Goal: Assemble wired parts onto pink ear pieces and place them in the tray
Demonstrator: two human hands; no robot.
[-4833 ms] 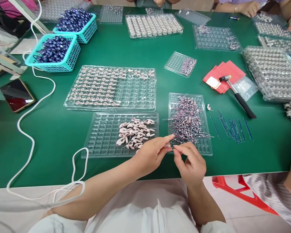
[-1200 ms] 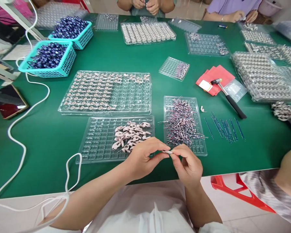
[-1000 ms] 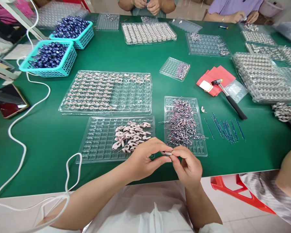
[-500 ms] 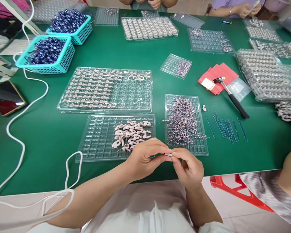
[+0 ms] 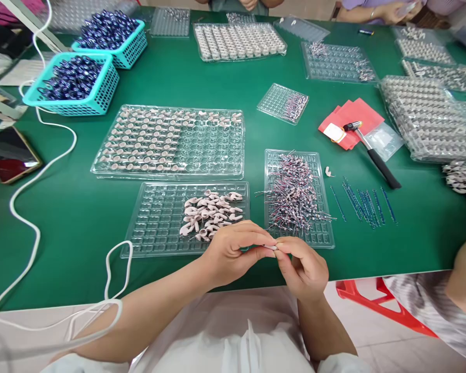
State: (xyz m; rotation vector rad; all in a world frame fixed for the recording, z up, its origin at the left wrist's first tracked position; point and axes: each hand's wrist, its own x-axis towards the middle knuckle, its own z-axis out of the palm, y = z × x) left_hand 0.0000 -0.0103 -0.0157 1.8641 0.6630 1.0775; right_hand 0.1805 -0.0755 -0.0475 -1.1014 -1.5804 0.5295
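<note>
Near the table's front edge, my left hand (image 5: pixel 238 253) and my right hand (image 5: pixel 305 267) meet, thumbs and fingertips pinched together. Between them is a small pale earbud shell (image 5: pixel 271 247), mostly covered by the fingers. Just beyond my left hand, loose earbud shells (image 5: pixel 209 212) lie heaped on a clear plastic tray (image 5: pixel 159 220). Past my right hand, a second tray (image 5: pixel 323 228) carries a tangled pile of small wired parts (image 5: pixel 293 194). One lone pale piece (image 5: pixel 328 171) sits right of that pile.
Farther back is a partly filled tray of shells (image 5: pixel 147 140). Two turquoise baskets (image 5: pixel 97 98) of dark blue parts stand at left, near a phone (image 5: pixel 11 154) and white cable (image 5: pixel 34 228). At right lie a hammer (image 5: pixel 376 160), red packets (image 5: pixel 351 124) and blue strips (image 5: pixel 359 204). Other people sit around.
Both hands keep the same pinch on the shell, with barely any finger movement. The whole view has shifted very slightly.
</note>
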